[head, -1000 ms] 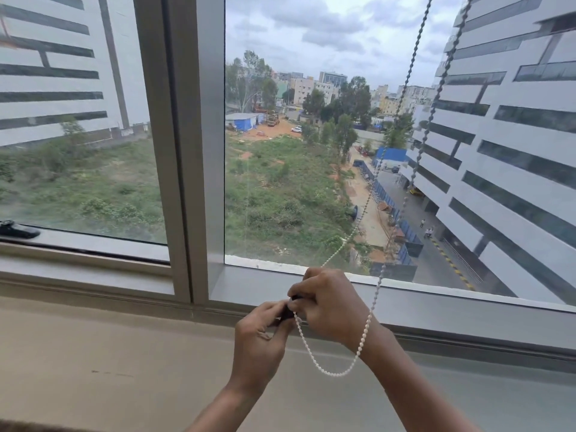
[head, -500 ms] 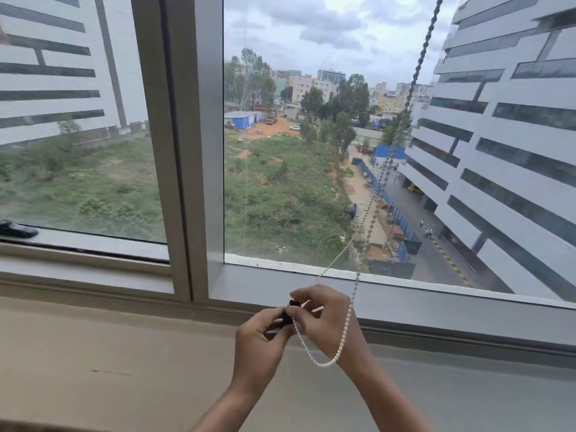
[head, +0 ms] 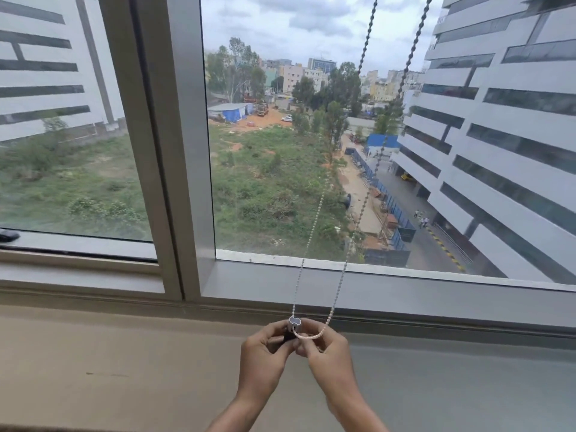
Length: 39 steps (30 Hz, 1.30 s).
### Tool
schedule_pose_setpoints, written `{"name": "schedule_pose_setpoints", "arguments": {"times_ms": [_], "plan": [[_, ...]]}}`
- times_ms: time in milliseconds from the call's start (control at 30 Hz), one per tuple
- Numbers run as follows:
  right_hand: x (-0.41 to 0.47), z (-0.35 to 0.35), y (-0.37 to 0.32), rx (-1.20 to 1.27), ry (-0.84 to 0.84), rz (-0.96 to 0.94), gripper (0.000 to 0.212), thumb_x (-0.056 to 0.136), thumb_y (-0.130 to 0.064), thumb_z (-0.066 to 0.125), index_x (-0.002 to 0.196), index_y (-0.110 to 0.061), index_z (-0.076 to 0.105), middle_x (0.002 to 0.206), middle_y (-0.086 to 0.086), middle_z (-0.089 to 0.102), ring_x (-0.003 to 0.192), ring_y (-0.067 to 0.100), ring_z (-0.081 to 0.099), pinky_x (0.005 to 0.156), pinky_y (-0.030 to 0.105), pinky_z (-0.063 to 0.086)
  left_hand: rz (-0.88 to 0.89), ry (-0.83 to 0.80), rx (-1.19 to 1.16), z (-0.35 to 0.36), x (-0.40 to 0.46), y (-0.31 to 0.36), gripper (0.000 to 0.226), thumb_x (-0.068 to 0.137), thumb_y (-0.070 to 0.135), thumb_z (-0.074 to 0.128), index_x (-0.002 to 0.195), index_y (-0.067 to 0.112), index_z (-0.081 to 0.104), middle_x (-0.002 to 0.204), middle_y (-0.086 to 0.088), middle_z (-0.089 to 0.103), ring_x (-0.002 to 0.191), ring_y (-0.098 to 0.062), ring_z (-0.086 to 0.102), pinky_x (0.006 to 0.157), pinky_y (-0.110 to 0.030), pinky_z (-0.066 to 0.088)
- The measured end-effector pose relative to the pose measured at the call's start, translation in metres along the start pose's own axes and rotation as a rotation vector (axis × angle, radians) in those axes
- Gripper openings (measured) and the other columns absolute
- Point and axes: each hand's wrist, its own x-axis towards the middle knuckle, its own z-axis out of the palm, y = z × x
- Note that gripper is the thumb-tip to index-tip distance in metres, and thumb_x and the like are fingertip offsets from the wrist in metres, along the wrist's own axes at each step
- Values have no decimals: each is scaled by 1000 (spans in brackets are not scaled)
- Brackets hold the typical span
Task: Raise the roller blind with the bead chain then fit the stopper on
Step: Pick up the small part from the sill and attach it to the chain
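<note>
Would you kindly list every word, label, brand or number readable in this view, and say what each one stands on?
None can be read.
The small grey plastic stopper on the white bead chain shows no marking.
The tall white building with dark window bands outside carries no sign.
The distant blue sheds are too small to show any lettering.

Bead chain (head: 314,210) white low down, dark grey against sky. Stopper (head: 294,323) pale grey, black beneath. Window frame (head: 174,169) silver-grey. Sill (head: 124,363) beige. Building outside (head: 498,135) white, dark-banded.

Grey window frame (head: 174,182); beige sill (head: 109,353)
</note>
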Motion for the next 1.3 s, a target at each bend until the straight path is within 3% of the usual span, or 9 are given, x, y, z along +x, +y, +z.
{"name": "schedule_pose_setpoints", "arguments": {"times_ms": [167,400,633,900,1067,1167,1300], "plan": [[0,-1,12,5,-15,25,31,99,4,68,109,-20,85,102,0,87,98,20,82,88,35,67,-49,-4,61,5,3,-16,41,86,-12,85,99,28,87,92,5,89,87,-14,86,80,-23,67],[9,-6,27,-37,31,31,30,97,0,72,104,-26,86,102,-4,86,102,20,81,89,37,66,-65,-33,105,13,11,-28,38,87,-10,84,97,26,87,93,7,88,89,-13,86,75,-17,63],[20,-9,31,-102,65,18,29,98,-4,72,106,-28,86,103,-10,86,104,10,78,100,48,63,-27,-58,130,19,22,-33,48,89,-8,84,100,38,86,99,12,88,97,-9,85,87,-23,66],[32,-8,36,-108,108,-4,29,98,-6,72,104,-30,85,102,-12,85,104,7,78,100,42,63,17,-96,144,23,27,-30,60,91,-11,80,116,44,78,111,28,84,109,6,78,94,-8,56],[39,-7,42,-115,138,-5,30,98,-5,71,106,-31,85,104,-12,85,106,10,78,99,44,63,-10,-109,147,25,29,-30,65,93,-13,77,119,47,74,112,33,82,111,8,77,97,-9,56],[41,-7,43,-112,157,-10,30,98,-4,71,106,-30,85,105,-13,85,107,10,78,100,44,63,-14,-126,161,26,30,-33,61,93,-12,77,125,40,75,114,33,81,114,5,77,102,-14,57],[41,-9,43,-104,172,-14,30,98,-6,72,107,-31,85,105,-15,85,107,7,77,98,39,63,-29,-129,154,26,32,-37,52,94,-8,78,140,16,74,122,19,83,121,2,75,112,-24,56]]}}
